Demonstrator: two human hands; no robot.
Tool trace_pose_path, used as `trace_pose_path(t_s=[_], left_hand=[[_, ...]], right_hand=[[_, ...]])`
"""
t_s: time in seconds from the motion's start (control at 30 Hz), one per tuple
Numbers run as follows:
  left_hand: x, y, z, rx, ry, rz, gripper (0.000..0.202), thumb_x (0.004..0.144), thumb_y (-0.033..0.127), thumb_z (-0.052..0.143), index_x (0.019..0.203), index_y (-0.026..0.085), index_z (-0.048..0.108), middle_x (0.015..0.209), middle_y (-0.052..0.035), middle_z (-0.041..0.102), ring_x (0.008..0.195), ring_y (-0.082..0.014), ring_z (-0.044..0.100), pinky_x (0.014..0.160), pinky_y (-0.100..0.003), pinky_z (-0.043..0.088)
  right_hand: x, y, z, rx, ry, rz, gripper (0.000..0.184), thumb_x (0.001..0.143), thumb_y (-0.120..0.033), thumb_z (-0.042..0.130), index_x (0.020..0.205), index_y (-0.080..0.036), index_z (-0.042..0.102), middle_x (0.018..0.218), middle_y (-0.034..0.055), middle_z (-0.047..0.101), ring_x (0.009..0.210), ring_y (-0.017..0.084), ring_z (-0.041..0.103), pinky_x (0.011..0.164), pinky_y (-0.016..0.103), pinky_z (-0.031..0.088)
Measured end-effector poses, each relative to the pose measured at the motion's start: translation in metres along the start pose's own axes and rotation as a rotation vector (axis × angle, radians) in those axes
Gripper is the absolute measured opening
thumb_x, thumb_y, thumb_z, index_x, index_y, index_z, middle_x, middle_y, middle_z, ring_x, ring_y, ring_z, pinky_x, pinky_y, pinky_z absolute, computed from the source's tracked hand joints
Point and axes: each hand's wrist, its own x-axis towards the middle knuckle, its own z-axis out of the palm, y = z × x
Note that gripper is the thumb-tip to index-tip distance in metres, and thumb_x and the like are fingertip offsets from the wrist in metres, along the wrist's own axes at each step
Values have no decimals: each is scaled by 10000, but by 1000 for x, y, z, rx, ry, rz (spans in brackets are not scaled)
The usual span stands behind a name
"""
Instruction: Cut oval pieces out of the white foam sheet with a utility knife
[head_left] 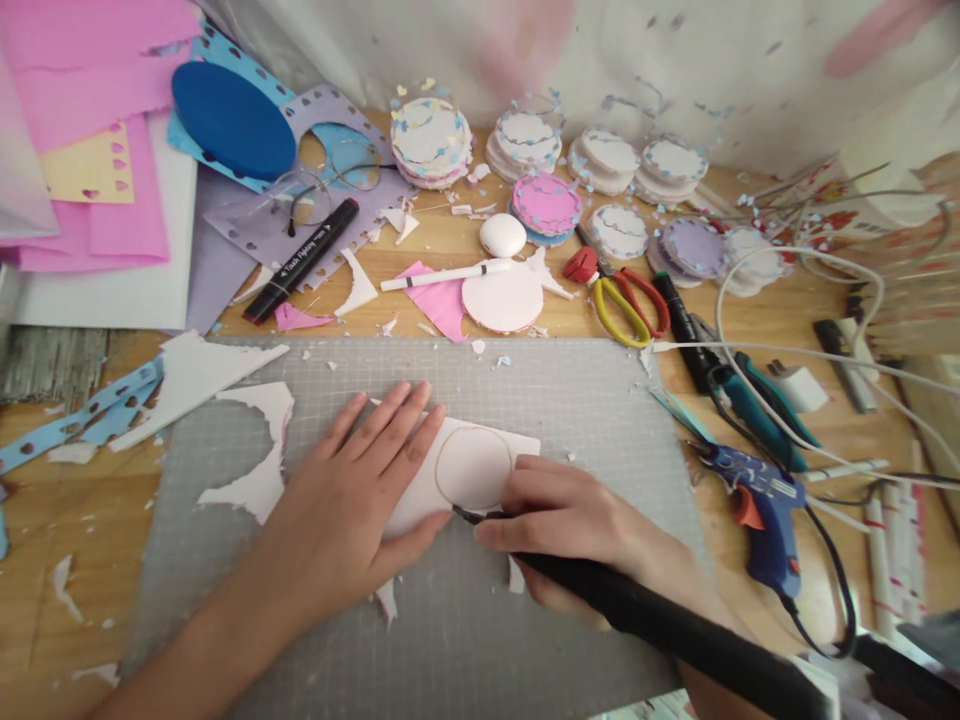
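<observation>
A white foam sheet [487, 490] with a thin brown circle drawn on it lies on the grey cutting mat [315, 640]. My left hand [367, 480] rests flat on the sheet's left part, fingers spread. My right hand [562, 520] is wrapped round a long, black, pen-shaped tool [637, 600] whose thick body runs back toward the lower right. Its narrow dark tip meets the sheet at the lower left of the circle, close to my left thumb. A curved white foam offcut [262, 440] sits left of my left hand, and smaller scraps lie near both hands.
Along the back stand several decorated round foam pieces [431, 140]. Scissors [626, 300], a black marker [304, 260] and a white pen [442, 277] lie beyond the mat. To the right are a blue glue gun [772, 520], pliers [765, 410] and looping white cables [802, 348].
</observation>
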Motion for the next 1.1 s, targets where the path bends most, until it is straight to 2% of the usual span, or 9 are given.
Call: trace_pose_path(t_s=[0.17,0.37,0.57,0.77,1.1], left_hand=[[0,0,0,15,8,11,680,908,454,487,1465,85,362,1586,-142,254,1472,-289,211,1180,-496,201],[1,0,-1,-5,12,-9,662,907,465,490,1449,97,394,1571,-129,301,1455,-294,260,1185,-479,201],[1,-1,0,38,16,28,679,896,424,503,1455,63,366,1571,-165,284,1457,-316,248,1168,-517,226],[1,-1,1,43,15,43,686,894,418,510,1453,50,361,1573,-175,278,1462,-323,229,1165,-527,229],[1,0,0,7,15,20,666,902,429,510,1445,64,382,1569,-161,292,1464,-311,230,1178,-517,211]], right_hand=[[-6,0,-7,56,-11,15,221,904,-183,532,1083,-193,660,757,23,516,729,162,492,664,291,392],[-12,-3,-22,205,248,21,206,874,-117,532,979,-217,679,770,31,601,691,151,531,655,288,419],[-11,0,-13,225,96,33,239,869,-130,539,1037,-215,687,797,44,604,747,163,546,686,299,429],[-12,1,-9,176,68,67,188,929,-203,545,1056,-215,683,833,53,617,766,164,560,715,299,447],[-9,2,-11,184,14,80,203,941,-260,549,1081,-207,687,856,62,610,799,177,564,728,312,443]])
